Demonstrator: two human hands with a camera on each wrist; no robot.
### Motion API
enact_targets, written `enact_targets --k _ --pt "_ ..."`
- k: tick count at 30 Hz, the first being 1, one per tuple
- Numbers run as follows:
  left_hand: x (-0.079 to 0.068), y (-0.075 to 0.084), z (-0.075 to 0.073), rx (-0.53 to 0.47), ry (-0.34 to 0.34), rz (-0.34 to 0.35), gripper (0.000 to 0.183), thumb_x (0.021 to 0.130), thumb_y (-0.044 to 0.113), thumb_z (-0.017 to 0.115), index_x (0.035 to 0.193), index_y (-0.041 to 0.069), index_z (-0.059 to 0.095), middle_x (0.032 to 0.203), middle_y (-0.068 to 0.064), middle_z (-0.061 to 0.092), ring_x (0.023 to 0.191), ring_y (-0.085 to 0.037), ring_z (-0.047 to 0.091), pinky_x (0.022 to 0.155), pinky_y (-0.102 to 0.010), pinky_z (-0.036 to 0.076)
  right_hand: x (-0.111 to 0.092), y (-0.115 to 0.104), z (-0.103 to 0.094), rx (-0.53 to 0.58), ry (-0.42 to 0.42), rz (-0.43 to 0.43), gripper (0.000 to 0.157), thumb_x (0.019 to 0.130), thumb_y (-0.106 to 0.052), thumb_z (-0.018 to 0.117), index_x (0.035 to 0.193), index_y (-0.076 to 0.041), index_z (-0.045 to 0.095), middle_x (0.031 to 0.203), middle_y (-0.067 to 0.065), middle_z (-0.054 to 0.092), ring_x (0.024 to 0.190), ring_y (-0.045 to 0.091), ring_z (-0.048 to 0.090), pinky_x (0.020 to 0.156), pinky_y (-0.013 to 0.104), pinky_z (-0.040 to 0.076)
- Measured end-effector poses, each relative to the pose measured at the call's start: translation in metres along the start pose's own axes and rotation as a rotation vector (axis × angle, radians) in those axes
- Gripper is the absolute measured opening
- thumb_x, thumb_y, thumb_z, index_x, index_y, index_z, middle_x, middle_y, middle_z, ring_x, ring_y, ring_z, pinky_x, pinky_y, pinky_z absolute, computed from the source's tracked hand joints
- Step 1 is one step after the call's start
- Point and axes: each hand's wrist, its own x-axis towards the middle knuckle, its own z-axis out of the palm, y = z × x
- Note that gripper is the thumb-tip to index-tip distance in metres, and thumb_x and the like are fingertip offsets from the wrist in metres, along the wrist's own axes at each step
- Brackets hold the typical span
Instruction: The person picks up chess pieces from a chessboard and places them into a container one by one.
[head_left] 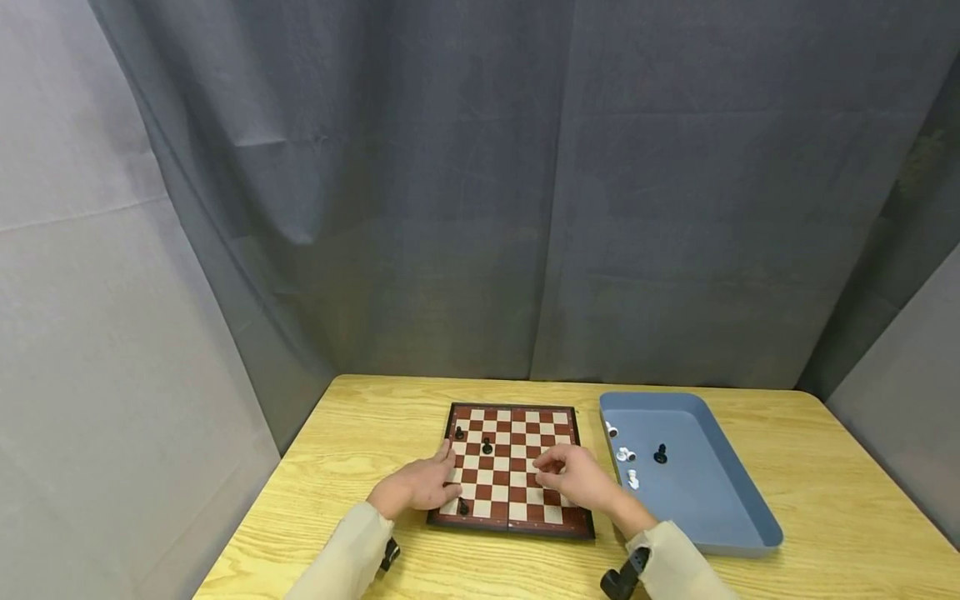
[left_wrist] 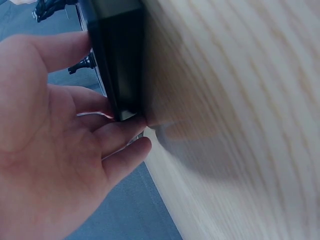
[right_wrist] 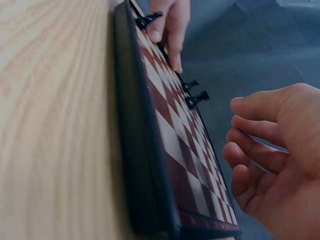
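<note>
A: Nearest?
B: Left hand (head_left: 420,483) resting on the chessboard (head_left: 517,511)'s left edge, fingers extended. Black piece (head_left: 463,507) by its thumb.
A: Right grip?
B: Right hand (head_left: 581,479) over the squares, thumb and fingertips apart, nothing visible between.
A: Farther?
B: Two more black pieces (head_left: 487,447) on the board; white pieces (head_left: 633,479) in the tray (head_left: 738,492).
A: Step?
B: Probably steadying the board, right hand between pieces. Next move likely calls for a light fingertip pinch.

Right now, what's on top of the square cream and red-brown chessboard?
Three small black pieces stand on the chessboard, left half. Hidden from the head view: part of its left edge, beneath the left hand, and some squares beneath the right hand.
</note>
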Motion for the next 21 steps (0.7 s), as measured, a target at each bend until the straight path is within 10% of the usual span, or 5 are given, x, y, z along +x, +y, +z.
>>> enact_targets --k 21 --pt "0.003 0.0 0.0 -0.012 -0.002 -0.015 0.069 0.098 0.041 0.047 0.148 -0.002 0.026 0.155 -0.019 0.011 0.124 -0.033 0.046 0.096 -0.042 0.042 0.009 -0.026 0.05 0.045 -0.137 -0.009 0.016 0.088 -0.017 0.068 0.1 -0.006 0.071 0.09 0.0 0.062 0.073 0.008 0.056 0.061 0.025 0.048"
